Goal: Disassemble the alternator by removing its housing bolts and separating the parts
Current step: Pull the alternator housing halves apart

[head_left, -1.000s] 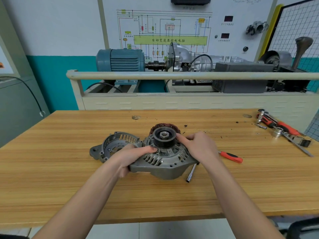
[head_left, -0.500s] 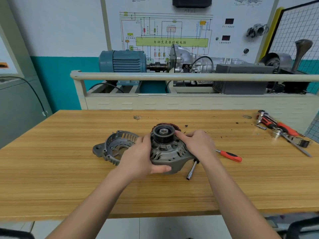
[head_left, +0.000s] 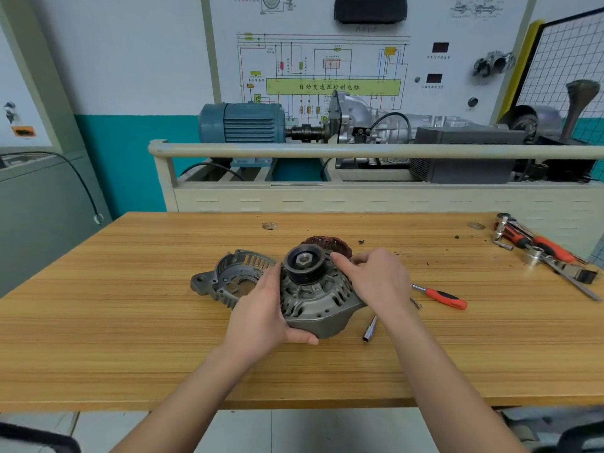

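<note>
The grey front housing [head_left: 315,305] with its black pulley [head_left: 304,263] is tilted up at the middle of the wooden bench [head_left: 130,322]. My left hand [head_left: 261,315] grips its left side, thumb under the lower edge. My right hand [head_left: 376,281] holds its right side, fingers reaching toward the pulley. The copper stator winding [head_left: 327,243] shows just behind the pulley. The separated rear housing [head_left: 228,279] lies flat to the left, partly hidden by my left hand.
A socket extension [head_left: 369,328] and a red-handled screwdriver [head_left: 441,297] lie right of the housing. Ratchets, sockets and red-handled tools [head_left: 542,253] sit at the far right. A training rig with a blue motor [head_left: 242,125] stands behind the bench.
My left hand has shifted from the housing's top to its left side and lower edge. The housing has tilted up, pulley facing me more, and my right hand stays on its right side.
</note>
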Demonstrator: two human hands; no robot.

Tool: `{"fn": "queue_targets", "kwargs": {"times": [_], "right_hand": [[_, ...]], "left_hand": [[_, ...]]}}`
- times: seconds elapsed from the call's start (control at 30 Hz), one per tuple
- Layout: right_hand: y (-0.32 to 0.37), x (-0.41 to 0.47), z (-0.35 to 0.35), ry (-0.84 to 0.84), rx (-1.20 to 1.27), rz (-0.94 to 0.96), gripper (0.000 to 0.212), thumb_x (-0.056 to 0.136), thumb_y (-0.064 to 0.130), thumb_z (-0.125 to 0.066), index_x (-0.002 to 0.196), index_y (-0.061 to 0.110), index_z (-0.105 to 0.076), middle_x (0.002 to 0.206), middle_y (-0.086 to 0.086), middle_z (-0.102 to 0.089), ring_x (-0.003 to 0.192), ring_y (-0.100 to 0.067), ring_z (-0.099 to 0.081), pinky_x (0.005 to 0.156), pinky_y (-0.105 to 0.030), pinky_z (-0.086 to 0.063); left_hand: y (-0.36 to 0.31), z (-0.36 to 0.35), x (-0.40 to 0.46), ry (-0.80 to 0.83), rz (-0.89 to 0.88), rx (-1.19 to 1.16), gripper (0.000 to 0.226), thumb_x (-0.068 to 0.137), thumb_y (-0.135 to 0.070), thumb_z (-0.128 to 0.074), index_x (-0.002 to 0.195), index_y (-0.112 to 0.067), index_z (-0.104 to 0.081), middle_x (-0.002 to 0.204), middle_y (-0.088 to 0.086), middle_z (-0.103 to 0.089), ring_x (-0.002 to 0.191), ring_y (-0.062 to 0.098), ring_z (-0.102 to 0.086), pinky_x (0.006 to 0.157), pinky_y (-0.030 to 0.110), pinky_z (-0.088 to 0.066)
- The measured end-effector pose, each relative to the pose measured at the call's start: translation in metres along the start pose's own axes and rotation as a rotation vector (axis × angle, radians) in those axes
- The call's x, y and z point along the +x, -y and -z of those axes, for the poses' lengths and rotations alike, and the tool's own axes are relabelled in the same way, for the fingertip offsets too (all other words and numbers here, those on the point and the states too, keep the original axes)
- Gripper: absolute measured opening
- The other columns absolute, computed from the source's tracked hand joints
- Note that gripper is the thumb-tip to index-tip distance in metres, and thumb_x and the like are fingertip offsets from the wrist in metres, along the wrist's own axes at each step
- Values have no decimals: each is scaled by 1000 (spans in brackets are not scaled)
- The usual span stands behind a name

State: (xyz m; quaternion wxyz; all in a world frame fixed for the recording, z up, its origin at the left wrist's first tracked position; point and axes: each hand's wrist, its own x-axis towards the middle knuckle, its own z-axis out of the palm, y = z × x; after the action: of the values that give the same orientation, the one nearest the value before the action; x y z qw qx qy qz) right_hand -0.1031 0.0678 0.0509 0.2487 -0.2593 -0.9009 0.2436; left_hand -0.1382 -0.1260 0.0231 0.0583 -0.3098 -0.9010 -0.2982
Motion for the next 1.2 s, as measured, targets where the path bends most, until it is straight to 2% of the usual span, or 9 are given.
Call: {"fn": "queue_targets", "kwargs": {"times": [0.17, 0.3, 0.43, 0.53, 0.63, 0.83, 0.97, 1.07, 1.2], "right_hand": [[1, -13, -5, -90, -6, 108, 63, 80, 73, -51, 113, 22, -71, 47, 17, -38, 44, 2, -40, 41, -18, -25], [2, -19, -5, -110, 9, 177, 64, 80, 72, -52, 115, 21, -70, 41, 16, -34, 40, 3, -38, 43, -18, -29], [0, -18, -6, -136, 43, 225, 65, 80, 71, -52, 116, 19, -70, 44, 16, -46, 44, 1, -45, 57, -18, -39], [-6, -20, -7, -162, 81, 253, 63, 80, 67, -56, 113, 16, -71, 79, 4, -74, 64, -6, -65, 63, -16, -38], [-12, -20, -10, -150, 135, 232, 62, 78, 68, -57, 113, 18, -71, 93, 2, -75, 59, -6, -65, 67, -19, -49], [-30, -24, -16, -198, 309, 178, 69, 69, 75, -50, 106, 22, -75, 67, 7, -72, 45, -11, -60, 52, -16, -46], [-38, -25, -20, -207, 323, 197, 67, 72, 75, -48, 108, 25, -74, 60, 5, -70, 42, -13, -57, 51, -18, -47], [-38, -22, -20, -174, 283, 206, 68, 74, 77, -43, 111, 28, -71, 48, 3, -62, 38, -10, -51, 49, -14, -42], [-39, -22, -17, -91, 236, 197, 68, 74, 76, -43, 117, 30, -67, 64, 4, -69, 56, -12, -63, 49, -11, -37]], "left_hand": [[4, -15, -17, -83, 19, -18, 143, 42, -60, -88, 154, -15, -10, 159, -1, -23, 144, 18, -29, 113, 38, -33], [3, -26, -20, -119, 37, -44, 142, 48, -56, -88, 154, -11, -5, 161, 2, -16, 147, 18, -21, 117, 37, -26], [2, -37, -18, -159, 70, -18, 142, 51, -56, -86, 154, -10, 0, 162, 2, -11, 145, 19, -17, 119, 30, -16], [3, -46, -15, -176, 72, -10, 143, 53, -55, -87, 153, -9, 4, 162, 1, -8, 142, 20, -15, 118, 27, -11], [4, -53, -13, -172, 67, -7, 143, 56, -53, -86, 152, -9, 9, 162, 0, -2, 142, 19, -9, 116, 24, -6], [7, -54, -11, -160, -11, 5, 142, 55, -51, -87, 153, -12, 9, 162, -3, -3, 139, 14, -9, 114, 22, -10], [7, -55, -13, -152, -50, 15, 140, 57, -51, -85, 145, -20, 19, 161, -8, 6, 139, 14, -8, 113, 20, -6], [10, -52, -15, -143, -53, -28, 139, 57, -51, -85, 148, -22, 15, 155, -17, 12, 141, 11, -7, 112, 20, -5], [11, -49, -20, -127, -51, -54, 134, 60, -52, -84, 154, -20, 6, 156, -17, 8, 147, 11, -3, 115, 21, -4]]}}
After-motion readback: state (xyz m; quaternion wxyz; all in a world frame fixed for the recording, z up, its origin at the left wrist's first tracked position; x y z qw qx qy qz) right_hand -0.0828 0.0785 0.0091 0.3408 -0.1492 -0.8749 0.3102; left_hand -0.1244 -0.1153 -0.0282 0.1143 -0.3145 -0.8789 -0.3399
